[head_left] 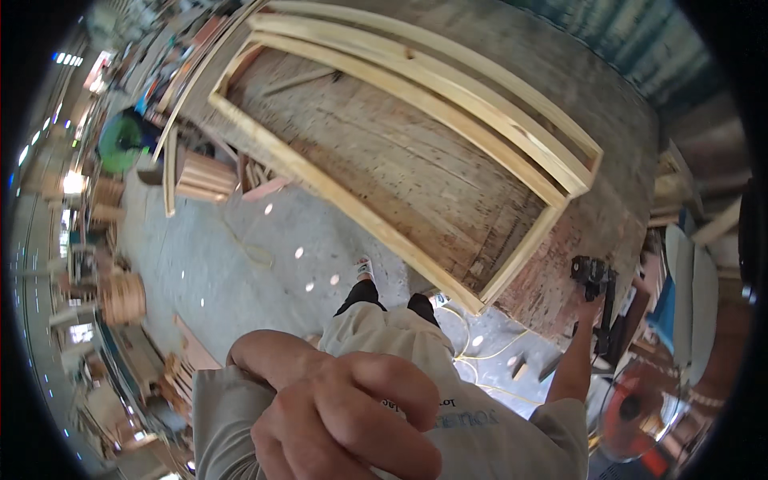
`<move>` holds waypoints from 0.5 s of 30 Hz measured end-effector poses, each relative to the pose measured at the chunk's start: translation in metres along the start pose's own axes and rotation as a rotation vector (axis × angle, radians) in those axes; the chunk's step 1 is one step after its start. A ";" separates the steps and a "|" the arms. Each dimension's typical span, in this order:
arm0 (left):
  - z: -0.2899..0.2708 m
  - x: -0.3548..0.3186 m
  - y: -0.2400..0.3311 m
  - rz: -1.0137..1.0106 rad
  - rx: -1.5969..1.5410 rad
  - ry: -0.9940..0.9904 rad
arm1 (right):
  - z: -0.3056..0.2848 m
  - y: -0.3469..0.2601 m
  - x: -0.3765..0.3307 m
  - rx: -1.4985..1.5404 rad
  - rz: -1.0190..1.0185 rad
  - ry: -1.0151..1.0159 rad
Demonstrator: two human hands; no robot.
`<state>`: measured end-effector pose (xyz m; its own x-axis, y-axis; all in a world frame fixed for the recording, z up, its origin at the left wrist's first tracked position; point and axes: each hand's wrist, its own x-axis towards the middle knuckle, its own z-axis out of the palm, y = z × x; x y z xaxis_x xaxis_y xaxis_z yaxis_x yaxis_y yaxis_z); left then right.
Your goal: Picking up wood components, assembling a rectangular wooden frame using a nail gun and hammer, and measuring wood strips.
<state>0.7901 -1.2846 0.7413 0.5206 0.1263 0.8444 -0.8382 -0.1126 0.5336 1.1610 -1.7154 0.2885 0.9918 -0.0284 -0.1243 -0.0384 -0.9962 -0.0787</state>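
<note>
The left hand (344, 416) fills the lower foreground, close to the camera and slightly blurred, fingers curled together against the grey shirt (472, 424); whether it grips anything is hard to make out. The right hand (588, 300) reaches out to the right, closed around a dark power tool (594, 276) just beside the corner of the pale wooden frame (512, 264) lying on the worn workbench (416, 168).

a worn plywood workbench (416, 160) carries a pale timber frame (448, 104). below lies a grey concrete floor (208, 256) dotted with sun spots, a yellow cord (480, 352) trailing across it. stacked offcuts (204, 176) and a green bucket (120, 140) stand left; a red fan (640, 408) stands right.
</note>
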 end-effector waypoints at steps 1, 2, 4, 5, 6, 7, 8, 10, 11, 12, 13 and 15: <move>0.001 0.001 0.015 -0.073 0.058 -0.007 | 0.003 -0.026 -0.013 0.019 0.049 -0.078; 0.000 -0.002 0.021 -0.097 0.092 0.001 | -0.003 -0.044 -0.022 0.026 0.114 -0.135; -0.001 -0.001 0.031 -0.102 0.146 0.015 | 0.004 -0.049 -0.021 0.011 0.151 -0.098; 0.000 -0.003 0.032 -0.075 0.172 0.045 | 0.008 -0.045 -0.018 0.033 0.143 -0.090; -0.001 -0.004 0.033 -0.048 0.203 0.070 | 0.012 -0.041 -0.015 0.057 0.138 -0.083; -0.005 -0.010 0.026 0.009 0.210 0.121 | 0.019 -0.021 0.001 0.018 0.164 -0.080; -0.008 -0.011 0.028 0.040 0.214 0.118 | 0.021 -0.025 0.000 0.007 0.149 -0.085; -0.015 -0.012 0.035 0.083 0.193 0.075 | 0.024 -0.035 -0.006 -0.006 0.129 -0.094; -0.021 -0.014 0.035 0.084 0.152 0.054 | 0.018 -0.038 -0.013 -0.028 0.134 -0.068; -0.028 -0.016 0.035 0.083 0.112 0.031 | 0.015 -0.041 -0.024 -0.050 0.142 -0.044; -0.034 -0.018 0.040 0.066 0.080 0.023 | 0.005 -0.048 -0.032 -0.068 0.145 -0.015; -0.047 -0.024 0.053 0.031 0.010 0.003 | 0.010 -0.050 -0.047 0.045 0.089 0.120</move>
<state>0.7253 -1.2469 0.7468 0.4935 0.1257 0.8606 -0.8525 -0.1265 0.5073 1.1150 -1.6637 0.2887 0.9915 -0.1292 -0.0136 -0.1299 -0.9845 -0.1177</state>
